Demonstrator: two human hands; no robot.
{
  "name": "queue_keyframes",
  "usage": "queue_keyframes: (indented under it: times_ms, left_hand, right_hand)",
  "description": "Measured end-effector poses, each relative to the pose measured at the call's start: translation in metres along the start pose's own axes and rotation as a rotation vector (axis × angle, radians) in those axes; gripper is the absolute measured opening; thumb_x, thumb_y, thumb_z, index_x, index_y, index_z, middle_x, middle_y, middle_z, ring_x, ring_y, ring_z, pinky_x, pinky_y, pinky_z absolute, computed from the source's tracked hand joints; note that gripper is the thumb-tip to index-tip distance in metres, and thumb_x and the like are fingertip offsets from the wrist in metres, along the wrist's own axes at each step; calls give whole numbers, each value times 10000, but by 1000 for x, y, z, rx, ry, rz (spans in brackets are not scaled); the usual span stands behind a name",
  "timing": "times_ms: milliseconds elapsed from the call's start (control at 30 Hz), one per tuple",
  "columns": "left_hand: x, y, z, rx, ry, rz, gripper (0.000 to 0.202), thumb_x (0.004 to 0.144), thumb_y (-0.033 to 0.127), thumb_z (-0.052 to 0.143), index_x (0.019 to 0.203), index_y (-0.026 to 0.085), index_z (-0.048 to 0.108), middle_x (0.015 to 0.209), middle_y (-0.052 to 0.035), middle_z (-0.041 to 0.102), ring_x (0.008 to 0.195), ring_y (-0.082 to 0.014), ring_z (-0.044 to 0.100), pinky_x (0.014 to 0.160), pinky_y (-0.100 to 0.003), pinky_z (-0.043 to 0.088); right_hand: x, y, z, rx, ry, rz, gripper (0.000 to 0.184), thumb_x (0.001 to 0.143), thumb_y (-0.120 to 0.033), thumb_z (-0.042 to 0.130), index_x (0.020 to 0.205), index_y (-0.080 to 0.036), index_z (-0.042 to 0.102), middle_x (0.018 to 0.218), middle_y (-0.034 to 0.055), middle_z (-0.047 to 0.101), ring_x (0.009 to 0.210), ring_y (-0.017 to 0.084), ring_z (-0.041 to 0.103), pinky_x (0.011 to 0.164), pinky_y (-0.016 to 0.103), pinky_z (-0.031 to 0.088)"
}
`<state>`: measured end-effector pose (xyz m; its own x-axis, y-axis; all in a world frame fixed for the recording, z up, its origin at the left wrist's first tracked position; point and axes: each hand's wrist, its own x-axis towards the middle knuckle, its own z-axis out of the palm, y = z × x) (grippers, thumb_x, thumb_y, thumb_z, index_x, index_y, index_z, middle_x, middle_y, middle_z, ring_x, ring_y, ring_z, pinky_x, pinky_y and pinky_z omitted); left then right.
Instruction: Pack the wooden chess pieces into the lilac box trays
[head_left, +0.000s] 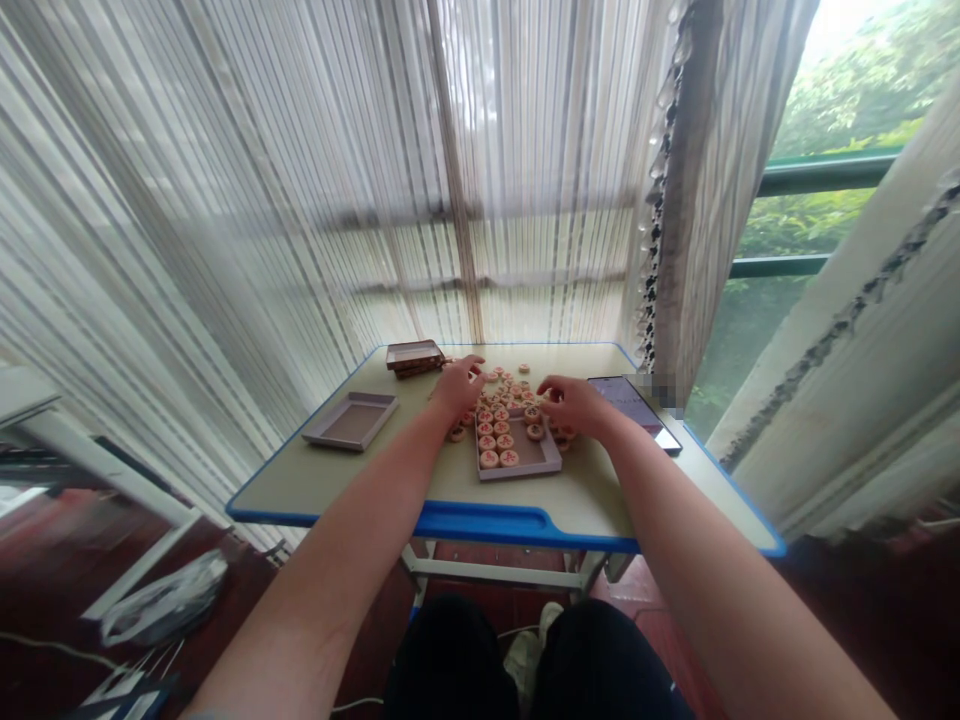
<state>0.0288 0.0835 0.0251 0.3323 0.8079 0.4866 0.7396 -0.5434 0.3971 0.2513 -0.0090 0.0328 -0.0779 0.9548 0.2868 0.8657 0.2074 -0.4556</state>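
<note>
A shallow open box (pixel 517 473) sits near the front of the desk. Red-marked xiangqi pieces (pixel 505 441) stand in two columns along its left side, and dark-marked pieces (pixel 534 432) are at its upper right. Behind the box lies a loose pile of xiangqi pieces (pixel 514 385). My left hand (pixel 459 387) is at the pile's left side, its fingers bent and apart over the pieces. My right hand (pixel 577 405) is by the box's back right corner, its thumb and fingers curled around a pale xiangqi piece (pixel 556 396); its marking is hidden.
Another shallow tray (pixel 352 443) lies at the desk's left, and a brown box (pixel 414 357) is at the back left. A phone or tablet (pixel 634 412) lies right of my right hand. The desk (pixel 300 490) has a raised blue front edge. Curtains hang close behind.
</note>
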Motion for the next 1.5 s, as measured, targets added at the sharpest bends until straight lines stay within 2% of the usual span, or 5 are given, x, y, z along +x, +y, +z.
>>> queue_keyframes:
  times_ms: [133,333,767,1133,1500]
  left_hand:
    - [-4,1,-9,303,-85,-1,347,779,406,532,979,164,681,1092,-141,614,1048,-287,525,915,-391,399]
    - [-6,7,-17,413,-219,-14,422,829,390,458,1154,177,623,1154,-176,579,1043,-295,539,899,-395,402]
    - [-3,9,-9,299,-182,110,367,844,317,450,1134,189,634,1093,-117,627,1064,-225,546,963,-342,389]
    - [-5,11,-8,342,-241,112,382,843,350,445,1180,253,597,1135,-66,621,1073,-201,548,977,-325,394]
    - [-1,4,-18,395,-275,-238,508,842,503,391,1181,171,573,1227,-129,570,1109,-233,543,924,-314,421]
  right_hand:
    - [3,10,-5,-173,150,168,267,733,-299,555,948,-208,684,973,97,637,896,227,568,773,313,416]
    - [4,22,-10,-125,70,419,343,690,-305,582,993,-184,688,1010,128,664,849,242,613,708,306,440]
    - [8,9,7,-169,-39,114,328,713,-367,612,1001,-241,707,1087,99,603,908,225,587,819,302,426]
    - [10,8,9,-224,-10,156,338,773,-408,546,1007,-204,682,1057,123,581,944,240,567,847,317,408]
    - [9,10,2,-112,58,250,331,768,-205,499,1042,-170,682,1051,128,641,919,224,601,799,288,433]
